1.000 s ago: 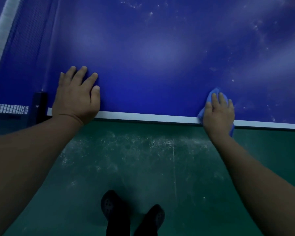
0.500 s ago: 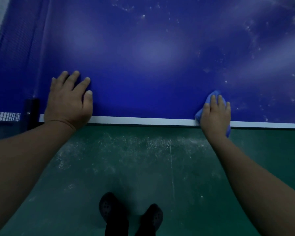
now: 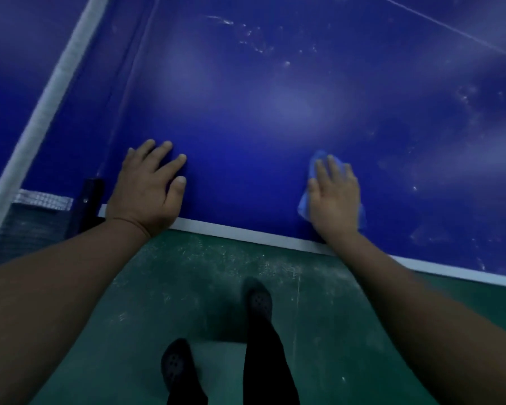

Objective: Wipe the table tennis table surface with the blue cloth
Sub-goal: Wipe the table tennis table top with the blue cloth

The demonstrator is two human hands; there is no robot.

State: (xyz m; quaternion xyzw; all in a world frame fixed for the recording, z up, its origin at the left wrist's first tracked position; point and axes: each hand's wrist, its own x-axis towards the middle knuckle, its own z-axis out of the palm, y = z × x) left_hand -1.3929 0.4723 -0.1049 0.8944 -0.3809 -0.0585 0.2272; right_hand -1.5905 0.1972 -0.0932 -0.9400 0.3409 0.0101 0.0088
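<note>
The blue table tennis table [image 3: 275, 112] fills the upper part of the head view, with a white stripe along its near edge. My right hand [image 3: 335, 197] presses flat on the blue cloth [image 3: 304, 204], which peeks out to the left of and beyond my fingers, just inside the near edge. My left hand [image 3: 149, 188] rests flat on the table surface by the edge, fingers spread, holding nothing. White specks and smears dot the surface to the right and far side.
The net [image 3: 38, 130] with its white top band runs diagonally at the left, and its dark post [image 3: 88, 206] clamps the table edge beside my left hand. Below lies a dusty green floor [image 3: 216, 273] with my feet in dark shoes [image 3: 173, 366].
My right hand has pushed the cloth further onto the table, away from the edge. The view has tilted and shifted, and one foot has stepped forward. My left hand stays by the net post.
</note>
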